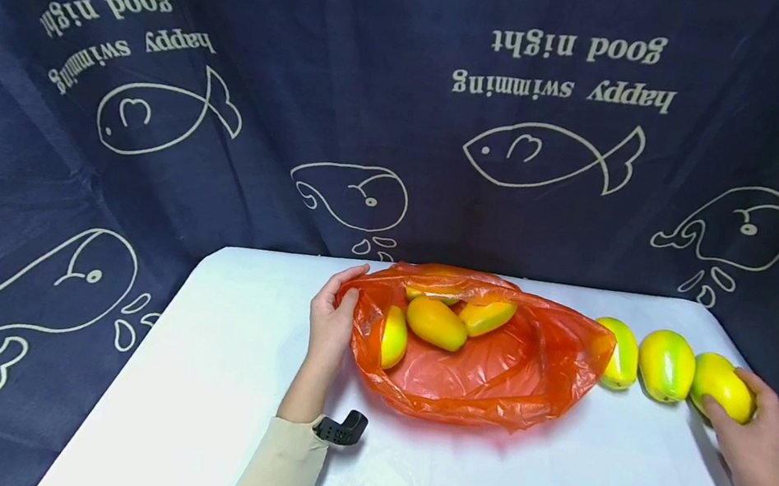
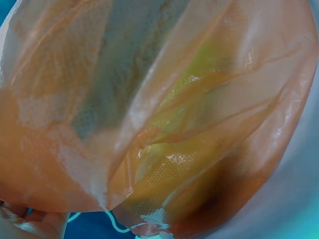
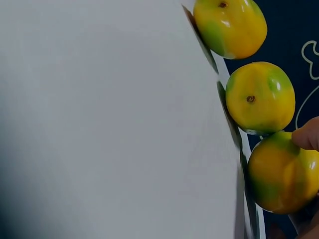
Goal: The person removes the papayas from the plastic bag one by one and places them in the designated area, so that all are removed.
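Observation:
A red plastic bag [image 1: 485, 413] lies with its mouth spread wide on the table, several yellow mangoes [image 1: 436, 323] inside. At the bag's left side my left hand [image 1: 331, 326] holds the rim between thumb and fingers. The left wrist view is mostly filled by the bag's translucent wall [image 2: 199, 109], mangoes showing dimly through it. My right hand [image 1: 757, 436] grips the rightmost yellow-green mango [image 1: 719, 386] of a row. In the right wrist view the thumb [image 3: 308, 135] presses on that mango [image 3: 279, 179], beside the middle one [image 3: 259, 99].
Two more mangoes stand between bag and right hand: the middle one [image 1: 667, 365] and one [image 1: 619, 355] partly behind the bag's right edge. A white-covered table [image 1: 215, 368] carries everything. Behind it hangs a dark blue curtain [image 1: 381, 92] with fish and whale drawings.

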`<state>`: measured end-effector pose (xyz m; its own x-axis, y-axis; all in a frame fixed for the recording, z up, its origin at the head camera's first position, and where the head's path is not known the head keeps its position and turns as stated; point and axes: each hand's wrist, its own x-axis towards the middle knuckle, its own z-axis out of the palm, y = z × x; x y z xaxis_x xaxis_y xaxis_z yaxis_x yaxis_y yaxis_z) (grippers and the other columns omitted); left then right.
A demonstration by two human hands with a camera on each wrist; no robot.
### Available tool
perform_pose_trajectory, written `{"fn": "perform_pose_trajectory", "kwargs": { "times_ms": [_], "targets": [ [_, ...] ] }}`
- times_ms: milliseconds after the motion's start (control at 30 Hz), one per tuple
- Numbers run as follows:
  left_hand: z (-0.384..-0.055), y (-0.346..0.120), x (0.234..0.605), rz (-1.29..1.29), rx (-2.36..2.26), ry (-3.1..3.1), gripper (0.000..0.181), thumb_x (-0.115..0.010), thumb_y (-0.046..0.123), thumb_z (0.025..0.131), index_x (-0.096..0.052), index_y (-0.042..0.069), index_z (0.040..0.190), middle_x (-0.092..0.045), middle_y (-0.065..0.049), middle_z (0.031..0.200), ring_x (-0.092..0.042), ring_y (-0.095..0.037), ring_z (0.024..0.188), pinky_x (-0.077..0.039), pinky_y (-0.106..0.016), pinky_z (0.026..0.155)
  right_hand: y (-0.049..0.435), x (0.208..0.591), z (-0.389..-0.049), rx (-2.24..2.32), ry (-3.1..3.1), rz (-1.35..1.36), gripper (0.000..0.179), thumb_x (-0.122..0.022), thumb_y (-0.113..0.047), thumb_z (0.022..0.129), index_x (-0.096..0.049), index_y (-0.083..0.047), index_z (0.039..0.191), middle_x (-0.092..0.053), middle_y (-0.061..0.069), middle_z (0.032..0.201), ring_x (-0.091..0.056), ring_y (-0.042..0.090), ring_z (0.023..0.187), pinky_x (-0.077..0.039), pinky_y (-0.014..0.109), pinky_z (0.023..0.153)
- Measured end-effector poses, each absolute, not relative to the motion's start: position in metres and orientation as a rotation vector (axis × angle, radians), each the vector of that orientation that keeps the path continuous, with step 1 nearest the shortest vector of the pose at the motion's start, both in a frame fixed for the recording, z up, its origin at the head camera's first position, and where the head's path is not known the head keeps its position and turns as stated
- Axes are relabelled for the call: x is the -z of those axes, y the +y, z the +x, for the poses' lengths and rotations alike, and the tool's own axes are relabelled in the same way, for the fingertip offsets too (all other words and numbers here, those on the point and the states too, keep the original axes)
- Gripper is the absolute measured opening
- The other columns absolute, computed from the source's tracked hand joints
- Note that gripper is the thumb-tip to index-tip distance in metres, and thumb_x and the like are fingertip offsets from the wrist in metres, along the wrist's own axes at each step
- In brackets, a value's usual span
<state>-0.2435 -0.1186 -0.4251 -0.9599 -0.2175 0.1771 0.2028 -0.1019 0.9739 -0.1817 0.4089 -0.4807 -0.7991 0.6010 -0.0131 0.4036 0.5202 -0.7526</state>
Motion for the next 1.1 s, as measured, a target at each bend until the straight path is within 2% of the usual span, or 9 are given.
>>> {"fn": "perform_pose_trajectory", "kwargs": {
  "times_ms": [133, 333, 633, 800, 967, 1100],
  "targets": [
    [-0.244, -0.119, 0.425, 0.002, 2.141, -1.885, 0.034, -0.048, 0.007, 0.102, -0.066, 0.013, 0.129, -0.065, -0.004, 0.134, -0.060, -0.020, 0.123, -0.050, -0.035, 0.108, 0.408, 0.479, -0.183, -1.121, -2.520, -0.849, 0.074, -0.053, -0.014, 0.098, -0.013, -0.010, 0.160, -0.014, 0.028, 0.163, -0.021, 0.052, 0.144, -0.021, 0.065, 0.121],
    [-0.244, -0.119, 0.424, 0.021, 2.146, -1.886, 0.033, -0.048, 0.008, 0.102, -0.066, 0.014, 0.129, -0.064, -0.005, 0.135, -0.059, -0.020, 0.124, -0.048, -0.035, 0.110, 0.405, 0.475, -0.181, -1.053, -2.489, -0.835, 0.073, -0.055, -0.013, 0.096, -0.019, -0.011, 0.159, -0.013, 0.023, 0.165, -0.014, 0.046, 0.152, -0.014, 0.064, 0.124],
    [-0.243, -0.120, 0.425, 0.032, 2.152, -1.896, 0.033, -0.047, 0.009, 0.102, -0.066, 0.016, 0.129, -0.064, -0.003, 0.135, -0.059, -0.020, 0.124, -0.050, -0.034, 0.108, 0.379, 0.449, -0.179, -1.028, -2.356, -0.668, 0.066, -0.056, -0.013, 0.093, -0.033, -0.015, 0.156, -0.021, 0.004, 0.168, -0.015, 0.030, 0.155, -0.011, 0.054, 0.126],
    [-0.242, -0.120, 0.426, 0.049, 2.146, -1.904, 0.033, -0.048, 0.009, 0.102, -0.067, 0.017, 0.128, -0.064, -0.002, 0.134, -0.059, -0.018, 0.124, -0.050, -0.034, 0.108, 0.359, 0.429, -0.177, -1.093, -2.298, -0.540, 0.062, -0.056, -0.016, 0.093, -0.042, -0.028, 0.152, -0.028, -0.012, 0.165, -0.017, 0.017, 0.154, -0.010, 0.048, 0.127],
    [-0.243, -0.119, 0.426, 0.040, 2.143, -1.901, 0.033, -0.048, 0.009, 0.102, -0.067, 0.016, 0.129, -0.064, -0.004, 0.135, -0.059, -0.019, 0.124, -0.049, -0.035, 0.109, 0.334, 0.408, -0.173, -1.160, -2.263, -0.520, 0.061, -0.057, -0.016, 0.095, -0.043, -0.039, 0.149, -0.031, -0.023, 0.160, -0.020, 0.006, 0.152, -0.016, 0.032, 0.127],
    [-0.243, -0.119, 0.425, 0.027, 2.137, -1.899, 0.033, -0.048, 0.008, 0.102, -0.067, 0.016, 0.128, -0.065, -0.004, 0.134, -0.060, -0.020, 0.123, -0.050, -0.035, 0.108, 0.311, 0.394, -0.169, -1.225, -2.187, -0.444, 0.058, -0.057, -0.011, 0.095, -0.047, -0.036, 0.147, -0.039, -0.022, 0.155, -0.029, 0.001, 0.147, -0.024, 0.018, 0.121]
  ]
}}
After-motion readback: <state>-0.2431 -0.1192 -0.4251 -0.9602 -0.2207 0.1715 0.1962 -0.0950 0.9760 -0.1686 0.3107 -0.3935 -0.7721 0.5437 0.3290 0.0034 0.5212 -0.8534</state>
